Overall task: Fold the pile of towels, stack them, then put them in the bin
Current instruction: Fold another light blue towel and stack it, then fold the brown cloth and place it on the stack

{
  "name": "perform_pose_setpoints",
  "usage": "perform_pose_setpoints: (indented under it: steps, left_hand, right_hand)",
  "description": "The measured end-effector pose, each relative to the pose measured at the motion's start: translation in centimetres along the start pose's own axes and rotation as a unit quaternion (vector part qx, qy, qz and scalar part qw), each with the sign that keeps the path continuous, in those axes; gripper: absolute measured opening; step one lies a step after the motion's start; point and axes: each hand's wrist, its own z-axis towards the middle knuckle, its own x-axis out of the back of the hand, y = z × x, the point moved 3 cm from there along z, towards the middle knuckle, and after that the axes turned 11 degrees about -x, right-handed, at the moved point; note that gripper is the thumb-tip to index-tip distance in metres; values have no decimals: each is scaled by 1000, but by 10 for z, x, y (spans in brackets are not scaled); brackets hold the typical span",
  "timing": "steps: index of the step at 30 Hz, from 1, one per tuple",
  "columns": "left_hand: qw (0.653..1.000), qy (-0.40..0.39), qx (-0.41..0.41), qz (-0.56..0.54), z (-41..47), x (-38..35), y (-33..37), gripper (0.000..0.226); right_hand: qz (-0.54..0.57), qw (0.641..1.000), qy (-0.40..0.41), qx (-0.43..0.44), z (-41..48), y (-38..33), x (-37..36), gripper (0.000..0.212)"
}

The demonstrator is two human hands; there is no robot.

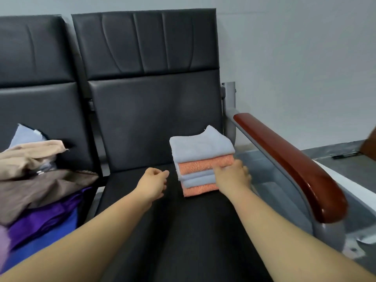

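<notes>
Item: stack of folded terry towels (201,157), light blue and salmon-orange layers in alternation, blue uppermost; it stands on the black padded leatherette bench (183,231), at the right edge of the seat, towards the back and just beside the armrest. Edges roughly aligned, top layer slightly rumpled at its rear corner. Right hand (233,176): laid against the near right corner of the stack, fingers bent round its side; whether they actually clasp the cloth cannot be told. Left hand (152,182): just beside the stack's near left corner, not touching, fingers loosely curled and holding nothing. Red-brown lacquered wooden armrest on a grey metal frame (289,161): bounds the seat on the right. Pale grey plastic bin (350,180): beyond the armrest, lower than the seat; no towels visible in the part shown. Heap of beige, brown, purple and blue cloth (40,180): on the adjoining seat to the left, unfolded; whether any of it belongs to the task is unclear. Progress, as judged: folding and stacking appear done; lifting the stack over the armrest into the bin remains.
</notes>
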Motion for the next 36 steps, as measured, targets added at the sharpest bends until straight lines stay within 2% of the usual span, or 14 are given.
perform_pose_setpoints:
  steps: [2,4,5,9,11,15,19,22,24,28,30,32,34,36]
  left_hand:
    - [999,5,3,32,-26,21,-19,21]
    - [998,7,17,60,-46,48,-36,20]
    - [997,11,21,78,-58,66,-42,20]
    - [986,14,10,164,-88,132,-44,17]
    - [980,38,-4,194,-103,167,-36,12]
    - [965,146,-33,213,-130,248,-36,11]
    - [931,252,-58,259,-150,317,-42,12]
    - [902,318,-59,285,-156,362,-46,15]
    - [883,339,-32,323,-158,390,-55,23]
    - [864,338,47,372,-156,417,-81,47]
    - [873,324,41,363,-150,417,-90,49]
    - [876,311,22,369,-144,415,-94,47]
    - [864,306,5,400,-140,410,-90,45]
    - [854,300,-14,426,-137,406,-84,43]
  right_hand:
    - [-21,999,-24,-9,-30,13,-10,72]
    - [-56,996,-64,26,-60,17,-24,50]
    - [-62,992,-97,46,-80,15,-33,40]
    - [-86,962,-240,99,-149,-1,-66,27]
    - [-119,942,-283,134,-180,-18,-83,25]
    - [-153,901,-334,229,-244,-63,-128,34]
    - [-216,858,-341,317,-299,-103,-184,33]
    - [-184,856,-345,339,-327,-132,-213,22]
    - [-155,853,-349,356,-342,-154,-231,19]
    - [-139,849,-313,402,-354,-192,-259,37]
    - [-176,850,-257,426,-348,-207,-276,53]
    - [-237,851,-210,418,-336,-216,-299,59]
    - [-301,842,-167,415,-323,-219,-314,46]
    - [-316,835,-148,425,-313,-222,-318,27]
